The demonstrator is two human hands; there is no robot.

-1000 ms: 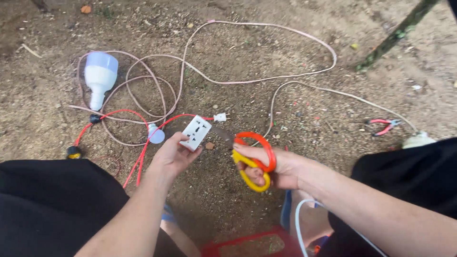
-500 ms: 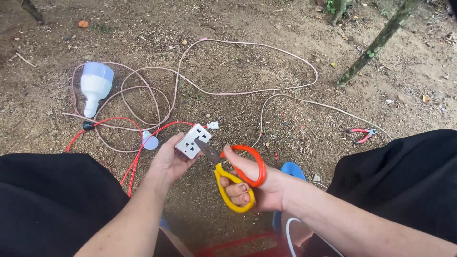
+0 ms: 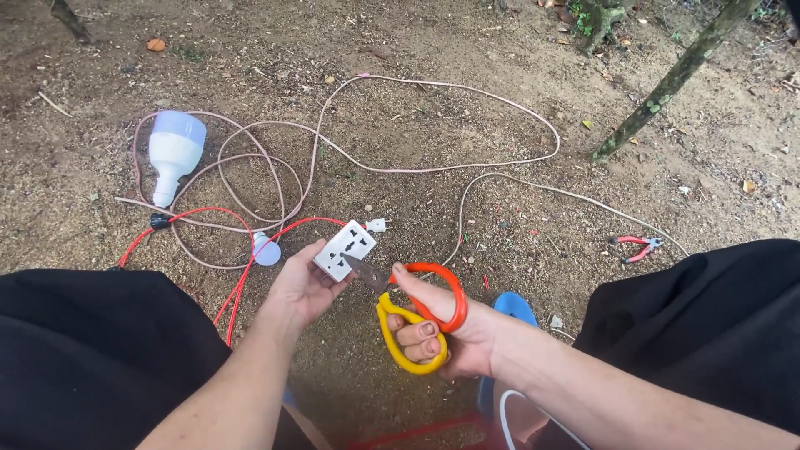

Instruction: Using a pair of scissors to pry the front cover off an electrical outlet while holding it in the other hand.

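Above the bare dirt ground (image 3: 467, 125), between the person's two black-clad knees, the white socket block (image 3: 344, 249) sits in the left hand (image 3: 302, 287), which cups it from below with the fingers curled around its lower edge and the thumb along its near side. That socket block is a small rectangular plastic piece, tilted so that its face with dark slot openings turns up toward the camera; a short white plug piece (image 3: 377, 224) lies just beyond its upper right corner, and a red wire (image 3: 275, 229) runs up to it from the left. Just to the right of the socket block, the right hand (image 3: 446, 329) grips a pair of scissors (image 3: 408, 308), the thumb through the red-orange loop and the other fingers through the yellow loop, closed firmly on the handles. Their dark blades point left, and the tip touches the socket block's lower right edge; whether the blades are apart I cannot tell. Left of the socket block and well apart from it, a large white bulb (image 3: 173, 154) lies on the ground inside loops of pinkish-white cable (image 3: 433, 167), and a small round white cap (image 3: 267, 250) rests nearer, by the red wire. Far to the right of the socket block, red-handled pliers (image 3: 635, 246) lie beside the cable, with a thin mossy tree stem (image 3: 667, 83) leaning beyond them.
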